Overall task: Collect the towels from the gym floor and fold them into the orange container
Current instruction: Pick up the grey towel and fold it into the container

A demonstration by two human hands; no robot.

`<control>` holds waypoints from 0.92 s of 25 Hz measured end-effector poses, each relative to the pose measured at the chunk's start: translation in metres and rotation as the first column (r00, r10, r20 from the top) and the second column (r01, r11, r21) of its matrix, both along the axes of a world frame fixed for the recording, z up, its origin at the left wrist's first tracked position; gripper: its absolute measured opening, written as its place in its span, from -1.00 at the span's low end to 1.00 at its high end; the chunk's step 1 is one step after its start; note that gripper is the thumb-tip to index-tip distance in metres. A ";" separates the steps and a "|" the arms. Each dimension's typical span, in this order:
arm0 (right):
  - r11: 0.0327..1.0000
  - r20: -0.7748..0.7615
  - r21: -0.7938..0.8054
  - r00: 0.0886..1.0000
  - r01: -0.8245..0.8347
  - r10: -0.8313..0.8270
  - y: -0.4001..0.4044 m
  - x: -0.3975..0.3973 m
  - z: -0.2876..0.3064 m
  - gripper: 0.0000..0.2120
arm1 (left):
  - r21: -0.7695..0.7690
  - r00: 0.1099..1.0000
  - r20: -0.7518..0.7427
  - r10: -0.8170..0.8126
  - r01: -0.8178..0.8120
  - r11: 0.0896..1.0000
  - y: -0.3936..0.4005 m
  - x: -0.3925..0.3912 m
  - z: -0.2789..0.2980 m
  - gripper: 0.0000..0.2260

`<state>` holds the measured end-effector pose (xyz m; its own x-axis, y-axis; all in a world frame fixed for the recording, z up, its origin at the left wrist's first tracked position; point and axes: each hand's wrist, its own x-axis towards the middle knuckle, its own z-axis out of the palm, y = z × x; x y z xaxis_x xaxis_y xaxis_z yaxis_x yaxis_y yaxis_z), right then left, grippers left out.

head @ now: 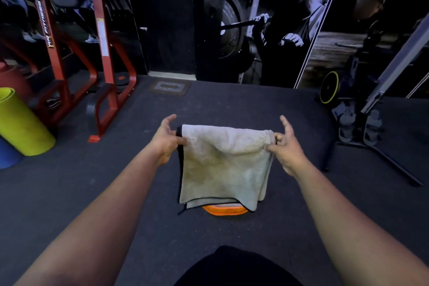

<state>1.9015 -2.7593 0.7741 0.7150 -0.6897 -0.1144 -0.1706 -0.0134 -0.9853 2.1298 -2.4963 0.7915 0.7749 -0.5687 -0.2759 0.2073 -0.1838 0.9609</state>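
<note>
1. The left hand (166,139) and right hand (286,146) each pinch an upper corner of the folded grey black-edged towel (222,167).
2. At frame centre, the towel hangs over the orange plastic container (224,211), hiding most of it.

Both bare arms reach forward, held apart. The left hand (167,139) and right hand (286,144) each pinch between thumb and fingers, remaining fingers raised.

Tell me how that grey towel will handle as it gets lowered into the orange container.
Probably floppy: the grey towel sags between the left hand and right hand, each pinching a top corner. Likely light, since fingertip grips hold it. Its hanging layers may bunch on the orange container rather than lie flat.
</note>
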 end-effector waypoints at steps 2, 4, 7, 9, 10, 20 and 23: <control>0.976 -0.045 -0.219 0.999 -0.014 0.004 -0.005 0.000 -0.006 0.03 | -0.024 0.999 0.035 0.033 -0.033 0.999 -0.002 0.001 -0.006 -0.12; 0.916 -0.100 -0.401 0.994 0.002 -0.045 -0.009 0.000 -0.008 -0.06 | -0.055 0.998 0.042 0.044 -0.041 0.998 -0.003 0.002 -0.011 -0.17; 0.830 -0.076 -0.549 0.983 0.101 -0.170 -0.007 -0.001 -0.004 -0.30 | -0.146 0.996 0.058 0.071 -0.062 0.987 -0.006 0.000 -0.011 -0.33; 0.909 0.086 -0.334 0.969 0.248 -0.233 -0.008 -0.001 -0.004 -0.44 | -0.288 0.994 -0.033 0.106 -0.111 0.951 -0.008 -0.001 -0.009 -0.43; 0.956 0.148 -0.127 0.958 0.264 -0.245 -0.011 0.002 -0.001 -0.46 | -0.305 0.993 -0.053 0.106 -0.117 0.945 -0.008 -0.002 -0.008 -0.49; 0.994 0.091 0.091 0.995 -0.057 0.049 -0.018 -0.001 0.003 -0.50 | -0.005 0.985 0.137 -0.102 0.103 0.995 -0.010 0.003 -0.006 -0.38; 0.972 -0.140 -0.176 0.981 -0.155 0.131 -0.030 -0.005 0.001 -0.27 | 0.156 0.942 0.215 -0.258 0.228 0.961 -0.010 -0.002 -0.002 -0.30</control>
<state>1.8962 -2.7893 0.7752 0.7956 -0.5990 -0.0907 -0.2770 -0.2265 -0.9338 2.1279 -2.5067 0.7899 0.6685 -0.7195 -0.1882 -0.0834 -0.3241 0.9424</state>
